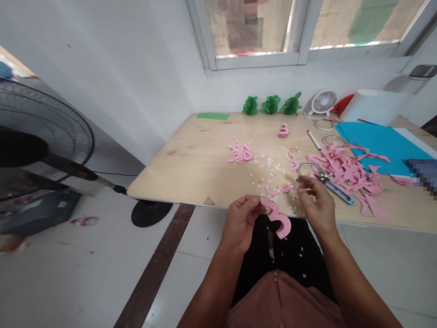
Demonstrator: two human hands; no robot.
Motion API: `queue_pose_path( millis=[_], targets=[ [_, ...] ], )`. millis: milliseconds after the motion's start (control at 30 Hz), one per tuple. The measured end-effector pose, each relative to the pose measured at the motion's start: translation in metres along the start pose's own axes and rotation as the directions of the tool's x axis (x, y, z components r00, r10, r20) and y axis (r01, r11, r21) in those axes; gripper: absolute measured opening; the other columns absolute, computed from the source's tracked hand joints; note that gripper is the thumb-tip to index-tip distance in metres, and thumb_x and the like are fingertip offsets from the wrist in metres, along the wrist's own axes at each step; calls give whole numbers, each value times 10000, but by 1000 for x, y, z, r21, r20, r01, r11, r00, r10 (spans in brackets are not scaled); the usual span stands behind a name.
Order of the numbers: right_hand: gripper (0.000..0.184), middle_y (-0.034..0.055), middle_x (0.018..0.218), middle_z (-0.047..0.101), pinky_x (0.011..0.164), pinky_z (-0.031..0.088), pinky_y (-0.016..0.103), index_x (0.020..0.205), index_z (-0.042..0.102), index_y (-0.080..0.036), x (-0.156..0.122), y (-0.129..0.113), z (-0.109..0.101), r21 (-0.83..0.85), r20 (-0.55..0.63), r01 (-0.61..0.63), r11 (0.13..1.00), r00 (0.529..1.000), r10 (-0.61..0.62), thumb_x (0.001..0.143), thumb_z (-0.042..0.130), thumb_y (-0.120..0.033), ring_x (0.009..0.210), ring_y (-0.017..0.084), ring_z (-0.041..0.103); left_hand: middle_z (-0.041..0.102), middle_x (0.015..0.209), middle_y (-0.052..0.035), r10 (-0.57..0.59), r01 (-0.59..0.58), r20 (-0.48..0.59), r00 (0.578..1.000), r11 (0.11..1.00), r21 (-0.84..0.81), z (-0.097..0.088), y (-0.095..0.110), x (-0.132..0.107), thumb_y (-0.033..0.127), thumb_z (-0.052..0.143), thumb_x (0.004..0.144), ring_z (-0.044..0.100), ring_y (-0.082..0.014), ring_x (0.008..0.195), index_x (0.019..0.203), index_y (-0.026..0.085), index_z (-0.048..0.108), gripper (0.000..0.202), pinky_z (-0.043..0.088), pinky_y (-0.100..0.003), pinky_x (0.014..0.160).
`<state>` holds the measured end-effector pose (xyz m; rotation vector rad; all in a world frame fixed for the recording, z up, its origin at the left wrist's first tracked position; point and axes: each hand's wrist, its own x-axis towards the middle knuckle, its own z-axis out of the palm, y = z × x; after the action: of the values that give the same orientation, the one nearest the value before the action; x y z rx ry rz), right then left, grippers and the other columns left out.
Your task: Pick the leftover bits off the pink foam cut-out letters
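A curved pink paper cut-out [278, 218] is being handled above the lap, just off the near edge of the counter, its upper end pinched by the left hand [241, 223], whose grip is closed on it. The right hand [316, 205] is held over the edge of the plywood counter [191, 173], its grip half curled; whether anything is held in it cannot be told. Scissors [336, 193] lie just beyond, beside a pile of pink paper offcuts [348, 175].

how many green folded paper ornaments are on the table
3. The left ornament, the middle ornament and the right ornament stand in a row along the back edge of the wooden table, the right one nearest the small white fan.
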<state>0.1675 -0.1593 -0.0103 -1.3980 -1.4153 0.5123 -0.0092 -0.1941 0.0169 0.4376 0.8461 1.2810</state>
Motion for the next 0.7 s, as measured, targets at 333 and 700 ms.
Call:
queue_pose_path(
  millis=[333,700],
  targets=[
    [224,36,800,659,689,465,275,883,650,-180,-26,-44,-7,238,639,-259,936,768,50,828,511,-348,754,174,601,569,576,8,169,-165,-27,985,978,125,0,-1,4,253,671,640,554,-105,565,624,135,600,139,476,-264,626],
    [242,6,657,609,587,446,238,854,641,-157,-33,-46,1,293,616,-400,868,774,148,814,536,-371,601,138,559,569,593,24,249,-236,-34,968,948,212,-5,-3,4,248,646,680,561,-95,593,651,147,611,112,440,-238,661]
  ],
)
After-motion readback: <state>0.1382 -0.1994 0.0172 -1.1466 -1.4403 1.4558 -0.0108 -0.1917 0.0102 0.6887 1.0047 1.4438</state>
